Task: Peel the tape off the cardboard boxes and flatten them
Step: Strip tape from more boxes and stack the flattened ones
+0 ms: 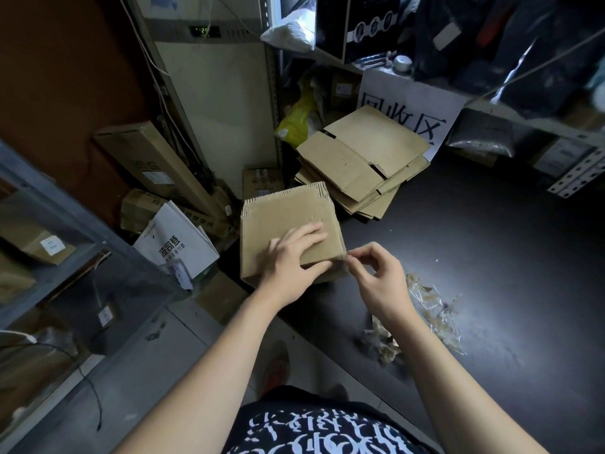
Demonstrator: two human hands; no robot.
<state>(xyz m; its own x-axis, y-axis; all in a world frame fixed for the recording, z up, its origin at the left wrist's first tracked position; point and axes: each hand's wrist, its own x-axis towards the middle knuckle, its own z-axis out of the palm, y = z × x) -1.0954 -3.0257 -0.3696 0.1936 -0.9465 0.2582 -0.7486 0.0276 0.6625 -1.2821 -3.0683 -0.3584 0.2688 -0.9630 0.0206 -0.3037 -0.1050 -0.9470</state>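
A brown cardboard box point(281, 214) lies at the left edge of the dark table point(474, 257), partly over the edge. My left hand point(291, 260) rests on top of it, fingers spread over the flap and thumb at its near edge. My right hand point(379, 276) is at the box's near right corner and pinches a thin strip of clear tape point(347, 257) between thumb and forefinger. A pile of flattened boxes point(363, 162) lies behind the box.
Crumpled peeled tape point(432, 316) lies on the table to the right of my right hand. A white sign point(412, 116) leans behind the flat pile. Boxes and a white paper bag point(176, 240) crowd the floor at left, beside a metal shelf point(49, 224).
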